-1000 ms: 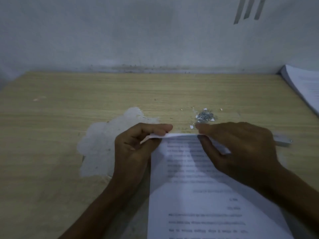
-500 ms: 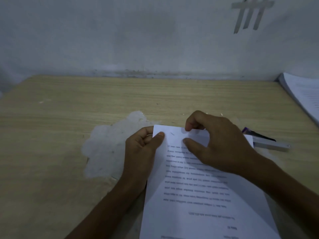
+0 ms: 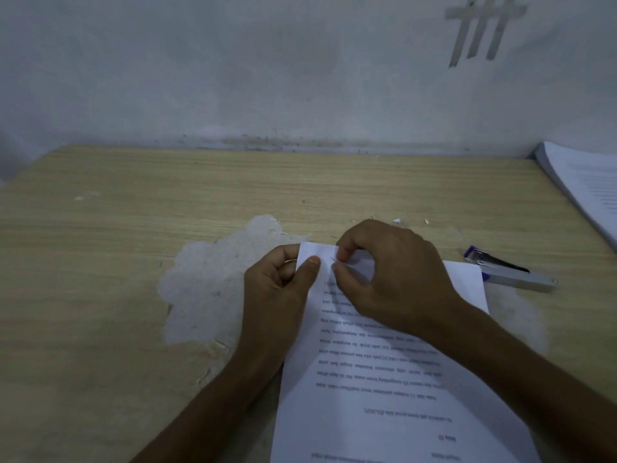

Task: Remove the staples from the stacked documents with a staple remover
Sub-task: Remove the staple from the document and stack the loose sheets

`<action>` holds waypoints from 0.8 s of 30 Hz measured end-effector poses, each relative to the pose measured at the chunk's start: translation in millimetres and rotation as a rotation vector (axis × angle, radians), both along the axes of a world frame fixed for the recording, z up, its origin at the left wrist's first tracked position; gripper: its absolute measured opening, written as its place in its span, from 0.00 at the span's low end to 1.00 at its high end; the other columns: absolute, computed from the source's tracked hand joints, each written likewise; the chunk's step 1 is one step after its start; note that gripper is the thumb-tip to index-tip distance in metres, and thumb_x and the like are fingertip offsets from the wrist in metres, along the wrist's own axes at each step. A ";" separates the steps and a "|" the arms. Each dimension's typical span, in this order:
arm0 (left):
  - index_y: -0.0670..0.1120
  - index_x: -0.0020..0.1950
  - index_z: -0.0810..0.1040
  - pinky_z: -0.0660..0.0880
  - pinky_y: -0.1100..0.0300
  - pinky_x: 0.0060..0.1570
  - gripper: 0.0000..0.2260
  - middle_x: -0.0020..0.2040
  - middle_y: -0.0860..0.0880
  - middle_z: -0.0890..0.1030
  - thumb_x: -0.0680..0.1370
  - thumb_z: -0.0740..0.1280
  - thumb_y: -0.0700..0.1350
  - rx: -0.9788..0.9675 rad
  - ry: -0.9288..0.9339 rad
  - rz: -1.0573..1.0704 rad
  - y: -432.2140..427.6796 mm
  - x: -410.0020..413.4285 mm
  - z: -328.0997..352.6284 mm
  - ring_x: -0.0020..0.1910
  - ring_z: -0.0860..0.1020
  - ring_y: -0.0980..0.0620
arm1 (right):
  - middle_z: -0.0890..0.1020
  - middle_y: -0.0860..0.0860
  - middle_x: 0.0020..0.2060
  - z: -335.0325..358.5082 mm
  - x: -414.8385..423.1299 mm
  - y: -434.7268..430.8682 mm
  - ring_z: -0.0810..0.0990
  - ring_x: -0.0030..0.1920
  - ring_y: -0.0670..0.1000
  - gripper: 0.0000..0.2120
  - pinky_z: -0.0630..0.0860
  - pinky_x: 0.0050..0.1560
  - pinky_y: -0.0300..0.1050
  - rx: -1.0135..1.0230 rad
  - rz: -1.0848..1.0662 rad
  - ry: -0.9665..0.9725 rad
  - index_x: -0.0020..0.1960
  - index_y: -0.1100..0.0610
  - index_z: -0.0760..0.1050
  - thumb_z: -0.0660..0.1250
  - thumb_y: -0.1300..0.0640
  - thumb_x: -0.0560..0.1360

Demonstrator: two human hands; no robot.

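Single head-worn view; looks forward and down, close over table (image 3: 140, 228); wall (image 3: 233, 78) behind.

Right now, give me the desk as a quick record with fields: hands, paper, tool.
left hand: pinches the document at its far left corner
right hand: thumb and forefinger pinch the staple
document: flat on the table, print upside down
staple remover: on the table, right of the document, untouched
paper stack: far right edge
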State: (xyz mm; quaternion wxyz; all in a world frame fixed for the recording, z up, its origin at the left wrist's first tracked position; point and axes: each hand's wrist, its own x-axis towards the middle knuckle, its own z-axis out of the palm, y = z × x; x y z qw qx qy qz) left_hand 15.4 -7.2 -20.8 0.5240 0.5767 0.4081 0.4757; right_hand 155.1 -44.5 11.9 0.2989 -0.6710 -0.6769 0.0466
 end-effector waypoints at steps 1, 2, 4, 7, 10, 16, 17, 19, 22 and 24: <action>0.47 0.47 0.80 0.76 0.68 0.34 0.07 0.35 0.55 0.84 0.76 0.66 0.36 0.027 0.024 0.007 -0.2 -0.1 -0.3 0.34 0.82 0.57 | 0.81 0.44 0.41 -0.3 -0.3 0.1 0.79 0.40 0.47 0.08 0.72 0.39 0.42 -0.009 0.002 -0.024 0.42 0.51 0.78 0.65 0.48 0.69; 0.48 0.47 0.80 0.77 0.67 0.35 0.07 0.36 0.54 0.84 0.76 0.66 0.36 0.057 0.053 0.018 -0.6 0.7 -1.3 0.35 0.82 0.57 | 0.81 0.45 0.41 -0.8 0.2 0.1 0.79 0.40 0.48 0.07 0.71 0.39 0.42 -0.019 0.004 -0.044 0.42 0.51 0.78 0.66 0.49 0.70; 0.48 0.48 0.80 0.79 0.62 0.39 0.06 0.38 0.52 0.85 0.76 0.67 0.38 0.121 0.115 0.042 -0.5 2.2 -4.3 0.38 0.83 0.55 | 0.81 0.45 0.42 -0.3 1.0 0.3 0.78 0.41 0.48 0.05 0.70 0.39 0.42 -0.031 0.005 -0.079 0.43 0.52 0.78 0.67 0.50 0.72; 0.49 0.50 0.80 0.81 0.55 0.42 0.05 0.41 0.50 0.84 0.77 0.67 0.40 0.192 0.193 0.058 -1.2 3.3 -9.3 0.39 0.83 0.54 | 0.79 0.45 0.43 0.5 -0.2 1.2 0.77 0.43 0.48 0.06 0.72 0.41 0.44 -0.054 0.011 -0.087 0.44 0.52 0.77 0.65 0.49 0.74; 0.49 0.51 0.80 0.80 0.57 0.40 0.05 0.41 0.52 0.84 0.77 0.67 0.44 0.203 0.221 0.039 -2.4 2.0 -11.1 0.39 0.83 0.56 | 0.80 0.45 0.41 2.4 2.3 0.3 0.78 0.43 0.47 0.05 0.75 0.44 0.47 -0.054 0.006 0.015 0.42 0.51 0.77 0.67 0.51 0.72; 0.51 0.46 0.79 0.78 0.67 0.35 0.09 0.38 0.58 0.84 0.76 0.66 0.36 0.119 0.205 -0.001 -2.7 2.4 -6.7 0.35 0.82 0.59 | 0.81 0.43 0.36 10.5 55.0 11.1 0.80 0.40 0.45 0.03 0.78 0.45 0.51 -0.003 -0.209 0.115 0.35 0.48 0.76 0.68 0.50 0.67; 0.50 0.46 0.80 0.78 0.66 0.35 0.09 0.38 0.56 0.84 0.76 0.66 0.36 0.109 0.200 -0.010 -3.3 2.4 -6.5 0.35 0.82 0.58 | 0.81 0.42 0.35 10.3 64.1 14.4 0.80 0.40 0.44 0.03 0.78 0.45 0.51 -0.029 -0.237 0.092 0.35 0.48 0.76 0.68 0.50 0.67; 0.49 0.46 0.80 0.78 0.65 0.35 0.08 0.39 0.54 0.84 0.76 0.66 0.36 0.090 0.180 -0.023 -4.0 2.3 -6.2 0.35 0.82 0.57 | 0.80 0.41 0.34 7.5 77.2 19.4 0.80 0.40 0.44 0.03 0.78 0.44 0.48 -0.099 -0.269 0.034 0.36 0.48 0.77 0.69 0.51 0.68; 0.49 0.46 0.80 0.77 0.67 0.34 0.09 0.39 0.54 0.84 0.76 0.66 0.36 0.071 0.168 -0.027 -4.1 3.1 -6.4 0.34 0.82 0.57 | 0.78 0.40 0.33 3.6 84.4 21.7 0.79 0.39 0.44 0.03 0.71 0.38 0.40 -0.151 -0.266 -0.042 0.38 0.49 0.78 0.69 0.51 0.70; 0.47 0.47 0.81 0.78 0.66 0.34 0.08 0.38 0.52 0.84 0.76 0.66 0.36 0.055 0.160 -0.029 -4.3 3.8 -6.6 0.34 0.82 0.55 | 0.76 0.39 0.32 1.5 86.1 22.3 0.78 0.39 0.44 0.04 0.68 0.37 0.40 -0.176 -0.272 -0.072 0.38 0.48 0.78 0.69 0.50 0.71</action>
